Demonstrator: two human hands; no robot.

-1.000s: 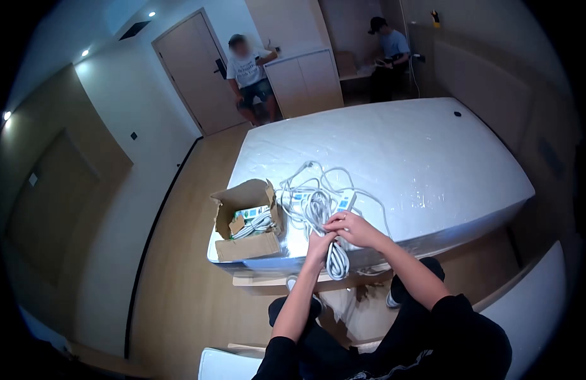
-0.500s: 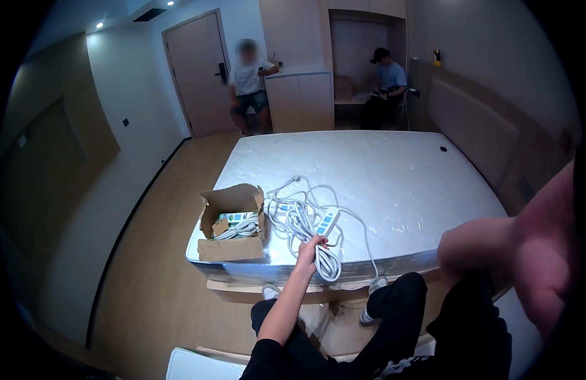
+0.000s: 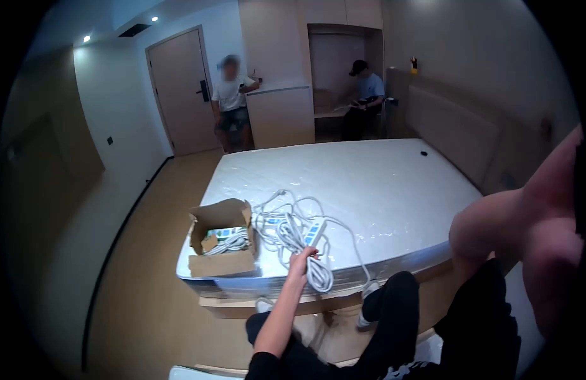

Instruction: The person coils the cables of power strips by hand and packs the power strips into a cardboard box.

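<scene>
Coil of pale cable [image 3: 319,277] at the lower centre of the frame, held at its middle in the left hand [image 3: 298,261], fingers wrapped closed around the strands. Just above, power strip [image 3: 315,232] with blue-marked sockets, amid loose looped cords [image 3: 348,225] on plastic-covered mattress [image 3: 369,183]. Left of centre, open cardboard box [image 3: 222,266] with another cable bundle [image 3: 234,241] inside. At the right edge, blurred bare right arm [image 3: 486,218]; right hand out of view, impossible to tell how far open.
</scene>
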